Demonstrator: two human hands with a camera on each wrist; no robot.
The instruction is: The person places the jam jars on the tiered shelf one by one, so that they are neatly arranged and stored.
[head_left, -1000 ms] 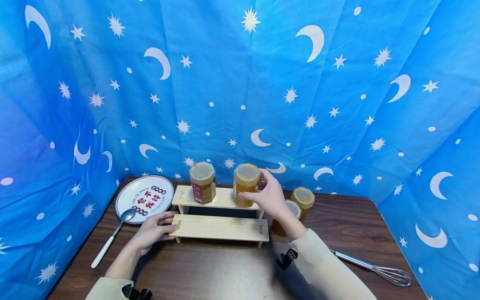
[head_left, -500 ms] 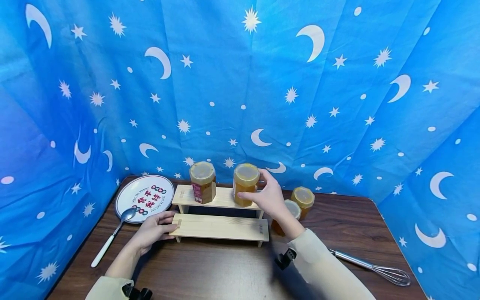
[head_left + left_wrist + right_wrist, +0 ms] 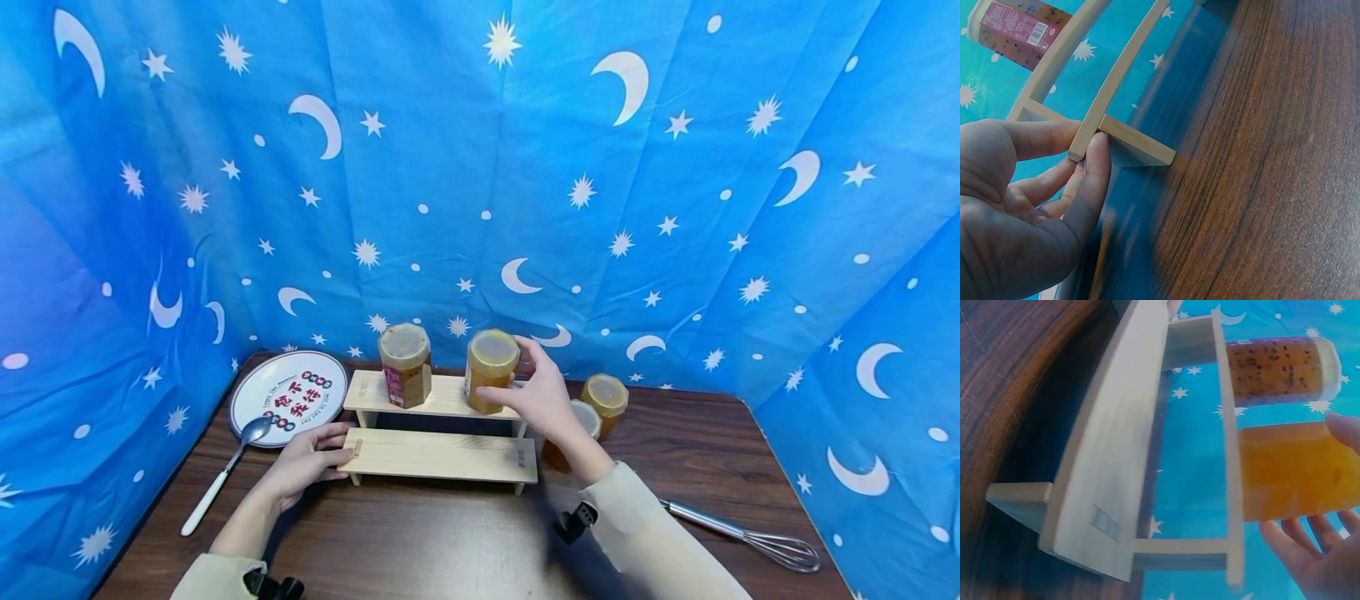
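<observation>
A two-step wooden rack (image 3: 442, 455) stands on the table. My left hand (image 3: 303, 462) pinches the left end of its lower board; in the left wrist view, the thumb and fingers (image 3: 1094, 165) meet around the board's end. On the upper step, my right hand (image 3: 542, 395) holds a jar of amber contents (image 3: 491, 379) by its sides, thumb in front and fingers behind. That jar (image 3: 1297, 472) stands upright with its base at the board. To its left on the same step sits a second jar (image 3: 406, 371), with dark specks inside and a red-purple label.
Two more amber jars (image 3: 606, 400) stand right of the rack, one partly behind my right wrist. A whisk (image 3: 742, 533) lies at the right. At the left is a white plate (image 3: 255, 392) with red characters, a spoon (image 3: 225, 475) leaning on its rim. Blue curtains (image 3: 480, 167) surround the table.
</observation>
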